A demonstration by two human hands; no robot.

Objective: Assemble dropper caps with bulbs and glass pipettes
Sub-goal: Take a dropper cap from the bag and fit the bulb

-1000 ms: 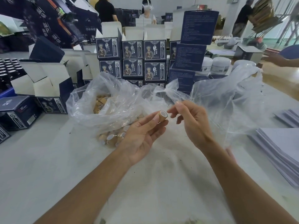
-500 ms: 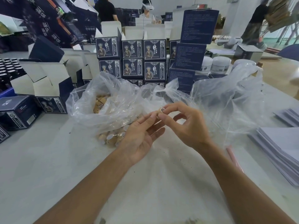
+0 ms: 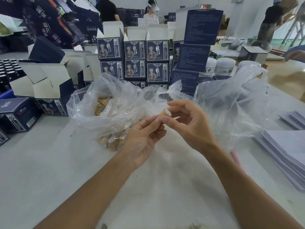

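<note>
A tan dropper cap (image 3: 164, 112) with a white round face is pinched between the thumb and forefinger of my right hand (image 3: 189, 124), above the table's middle. My left hand (image 3: 142, 139) lies just left of it, palm up, fingers loosely spread, with its fingertips touching the cap's lower side. A thin white sliver shows under my right fingers; I cannot tell what it is. Several more tan caps fill a clear plastic bag (image 3: 102, 104), and others (image 3: 113, 141) lie under the plastic beside my left hand.
Stacked dark blue printed boxes (image 3: 135, 60) and open cartons (image 3: 42, 83) stand behind the bag. White jars (image 3: 224, 66) sit at the back right and dark bottles (image 3: 8, 68) at the far left. Another crumpled clear bag (image 3: 231, 100) and paper stacks (image 3: 288, 154) lie to the right. People stand in the background.
The cap was held in my left fingers; my right hand came in, took it and turned its white face toward me. My left fingers have loosened.
</note>
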